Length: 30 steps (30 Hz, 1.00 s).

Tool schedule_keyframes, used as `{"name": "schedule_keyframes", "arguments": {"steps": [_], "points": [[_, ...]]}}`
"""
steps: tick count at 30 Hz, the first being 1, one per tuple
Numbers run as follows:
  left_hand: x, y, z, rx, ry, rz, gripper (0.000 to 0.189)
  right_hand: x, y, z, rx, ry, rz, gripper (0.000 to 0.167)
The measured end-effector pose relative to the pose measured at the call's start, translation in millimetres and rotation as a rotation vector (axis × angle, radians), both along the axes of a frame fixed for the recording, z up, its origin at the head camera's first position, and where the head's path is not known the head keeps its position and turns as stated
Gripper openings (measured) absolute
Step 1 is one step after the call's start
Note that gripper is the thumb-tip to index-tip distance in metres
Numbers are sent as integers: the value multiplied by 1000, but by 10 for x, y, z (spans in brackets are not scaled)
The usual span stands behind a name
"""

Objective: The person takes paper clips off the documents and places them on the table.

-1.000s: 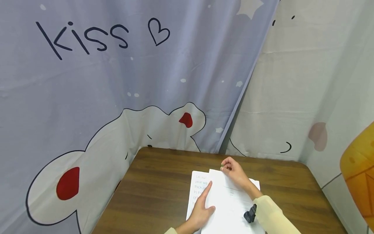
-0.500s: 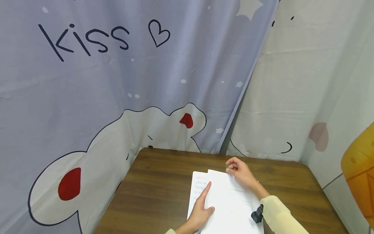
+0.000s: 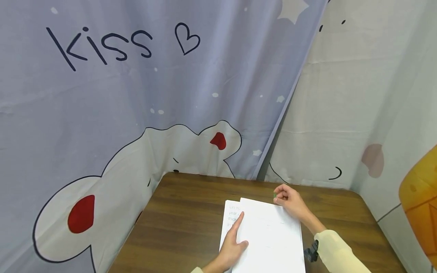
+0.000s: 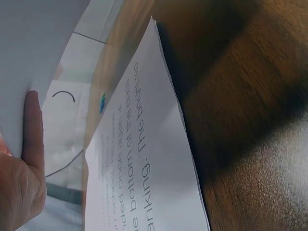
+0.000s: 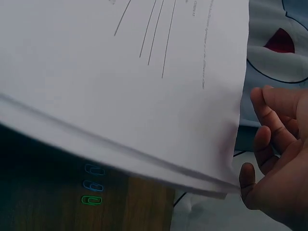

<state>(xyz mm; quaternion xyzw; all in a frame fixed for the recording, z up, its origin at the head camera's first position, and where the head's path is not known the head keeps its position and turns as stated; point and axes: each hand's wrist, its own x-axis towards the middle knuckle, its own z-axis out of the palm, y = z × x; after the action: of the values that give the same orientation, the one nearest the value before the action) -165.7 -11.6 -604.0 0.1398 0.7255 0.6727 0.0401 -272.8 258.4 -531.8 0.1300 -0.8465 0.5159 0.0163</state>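
In the head view, my left hand (image 3: 232, 246) holds a lifted stack of white sheets (image 3: 269, 239) by its left edge, thumb in front. A finger of it lies along the stack's back in the left wrist view. My right hand (image 3: 291, 203) is at the stack's upper right corner, pinching a small green paper clip (image 3: 274, 195) between thumb and fingertips. The clip cannot be made out in the right wrist view. Another printed sheet (image 4: 139, 144) lies on the table behind the stack, largely covered by it in the head view.
Loose paper clips lie on the wooden table (image 3: 184, 212) under the raised sheets, among them a green clip (image 5: 91, 200) and a blue clip (image 5: 93, 186). A printed curtain (image 3: 191, 91) hangs behind the table's far edge.
My right hand has moved right along the top edge of the stack, carrying the green paper clip. The stack has shifted slightly left, while my left hand has barely moved.
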Motion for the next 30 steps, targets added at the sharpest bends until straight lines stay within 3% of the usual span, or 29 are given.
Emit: {"name": "schedule_keyframes", "arguments": {"steps": [9,16,30], "points": [[-41,-25,-22,30,-47,-21,101,16,140,-51,13,17,-26,26],[-7,-65,-32,37,-21,7,99,37,271,-123,14,25,-62,27],[-15,-62,-31,49,-37,2,100,118,597,-262,50,12,-116,25]]}}
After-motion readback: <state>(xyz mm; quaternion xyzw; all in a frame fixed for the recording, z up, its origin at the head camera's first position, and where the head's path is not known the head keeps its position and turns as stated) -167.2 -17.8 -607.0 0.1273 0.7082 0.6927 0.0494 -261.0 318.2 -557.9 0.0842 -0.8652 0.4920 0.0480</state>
